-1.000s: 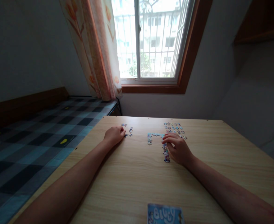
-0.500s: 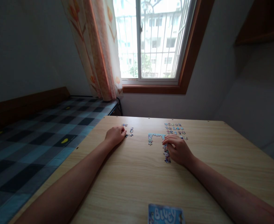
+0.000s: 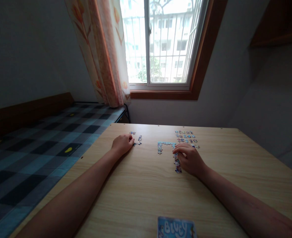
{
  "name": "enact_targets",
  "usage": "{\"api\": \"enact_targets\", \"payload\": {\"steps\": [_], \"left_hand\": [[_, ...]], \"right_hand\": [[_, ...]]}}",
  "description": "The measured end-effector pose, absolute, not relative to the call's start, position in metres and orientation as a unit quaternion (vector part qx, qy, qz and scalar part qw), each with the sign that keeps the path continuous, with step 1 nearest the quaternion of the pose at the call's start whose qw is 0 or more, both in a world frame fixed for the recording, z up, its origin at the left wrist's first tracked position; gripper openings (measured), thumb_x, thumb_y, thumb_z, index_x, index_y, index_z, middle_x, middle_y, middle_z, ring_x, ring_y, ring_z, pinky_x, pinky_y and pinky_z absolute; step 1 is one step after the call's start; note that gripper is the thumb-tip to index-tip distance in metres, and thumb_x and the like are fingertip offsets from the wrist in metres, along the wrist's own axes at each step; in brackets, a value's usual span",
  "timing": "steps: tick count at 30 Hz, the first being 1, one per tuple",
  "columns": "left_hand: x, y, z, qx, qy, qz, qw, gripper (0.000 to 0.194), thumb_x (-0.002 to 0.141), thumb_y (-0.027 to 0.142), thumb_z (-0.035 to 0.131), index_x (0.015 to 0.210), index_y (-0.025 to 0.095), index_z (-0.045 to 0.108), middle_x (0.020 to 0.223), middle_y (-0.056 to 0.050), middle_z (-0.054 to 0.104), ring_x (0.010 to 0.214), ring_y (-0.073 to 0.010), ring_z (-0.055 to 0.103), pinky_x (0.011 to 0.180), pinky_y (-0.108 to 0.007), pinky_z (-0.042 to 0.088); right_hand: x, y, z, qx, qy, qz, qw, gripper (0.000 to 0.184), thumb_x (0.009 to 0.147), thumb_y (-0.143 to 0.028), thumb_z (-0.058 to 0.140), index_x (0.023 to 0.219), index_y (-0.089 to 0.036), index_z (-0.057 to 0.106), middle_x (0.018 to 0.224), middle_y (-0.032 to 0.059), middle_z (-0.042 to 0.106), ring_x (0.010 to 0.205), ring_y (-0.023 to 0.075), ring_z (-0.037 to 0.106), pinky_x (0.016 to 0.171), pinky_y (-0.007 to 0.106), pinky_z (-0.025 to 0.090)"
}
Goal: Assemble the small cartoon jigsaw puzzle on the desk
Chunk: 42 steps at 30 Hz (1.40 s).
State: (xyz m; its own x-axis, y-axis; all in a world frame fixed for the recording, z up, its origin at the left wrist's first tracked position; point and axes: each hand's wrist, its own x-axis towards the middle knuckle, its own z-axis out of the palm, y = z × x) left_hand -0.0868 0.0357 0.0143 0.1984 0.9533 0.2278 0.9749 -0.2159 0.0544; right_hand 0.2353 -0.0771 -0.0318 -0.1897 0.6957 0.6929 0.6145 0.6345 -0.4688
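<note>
A partly joined jigsaw puzzle border (image 3: 166, 143) lies on the wooden table, with a short left side, a top row and a longer right column (image 3: 177, 165). Over the upper part of that column, my right hand (image 3: 188, 158) has its fingers bent down and closed on a puzzle piece, mostly covered by the fingertips. My left hand (image 3: 122, 144) rests on the table with curled fingers, beside a small group of loose puzzle pieces (image 3: 140, 138). Whatever its fingers may hold is hidden. Several more loose pieces (image 3: 185, 136) lie in rows beyond my right hand.
A blue box marked "Bluey" (image 3: 177, 227) lies at the near edge of the view. The wooden table (image 3: 136, 191) has a bed with a checked cover (image 3: 49, 142) on its left. Behind it are a barred window (image 3: 168, 46) and a flowered curtain (image 3: 103, 53).
</note>
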Motion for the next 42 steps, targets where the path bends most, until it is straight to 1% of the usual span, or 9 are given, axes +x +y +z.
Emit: {"api": "enact_targets", "payload": {"steps": [19,26,36,42], "left_hand": [[-0.0840,0.0362,0.0100,-0.777,-0.616,-0.116,0.052,0.030,0.093,0.041,0.049,0.091,0.023,0.073,0.098,-0.009,0.077,0.091,-0.0269,0.070,0.071,-0.033,0.048],[-0.0811,0.0336,0.0112,-0.780,-0.613,-0.117,0.048,0.027,0.092,0.039,0.051,0.089,0.023,0.072,0.097,-0.008,0.076,0.090,-0.0259,0.070,0.071,-0.032,0.048],[-0.0806,0.0335,0.0109,-0.781,-0.613,-0.111,0.051,0.029,0.093,0.039,0.049,0.090,0.023,0.073,0.099,-0.007,0.076,0.092,-0.0251,0.069,0.073,-0.031,0.048],[-0.0816,0.0335,0.0106,-0.784,-0.607,-0.116,0.058,0.028,0.093,0.039,0.049,0.089,0.023,0.072,0.098,-0.008,0.077,0.090,-0.0257,0.069,0.071,-0.032,0.047]], "right_hand": [[0.2354,-0.0768,-0.0320,-0.429,-0.771,0.044,0.469,0.030,0.080,-0.001,0.052,0.080,-0.022,0.073,0.088,0.0046,0.076,0.091,0.0232,0.068,0.089,0.042,0.053],[0.2353,-0.0770,-0.0325,-0.432,-0.772,0.040,0.465,0.030,0.081,-0.001,0.052,0.080,-0.022,0.073,0.089,0.0050,0.076,0.092,0.0238,0.068,0.089,0.043,0.054],[0.2361,-0.0770,-0.0332,-0.435,-0.771,0.044,0.462,0.029,0.081,-0.002,0.053,0.080,-0.023,0.073,0.089,0.0046,0.076,0.093,0.0239,0.069,0.091,0.043,0.054],[0.2353,-0.0777,-0.0319,-0.434,-0.771,0.046,0.464,0.030,0.080,-0.001,0.052,0.080,-0.023,0.073,0.089,0.0045,0.076,0.092,0.0235,0.068,0.091,0.043,0.053]]}}
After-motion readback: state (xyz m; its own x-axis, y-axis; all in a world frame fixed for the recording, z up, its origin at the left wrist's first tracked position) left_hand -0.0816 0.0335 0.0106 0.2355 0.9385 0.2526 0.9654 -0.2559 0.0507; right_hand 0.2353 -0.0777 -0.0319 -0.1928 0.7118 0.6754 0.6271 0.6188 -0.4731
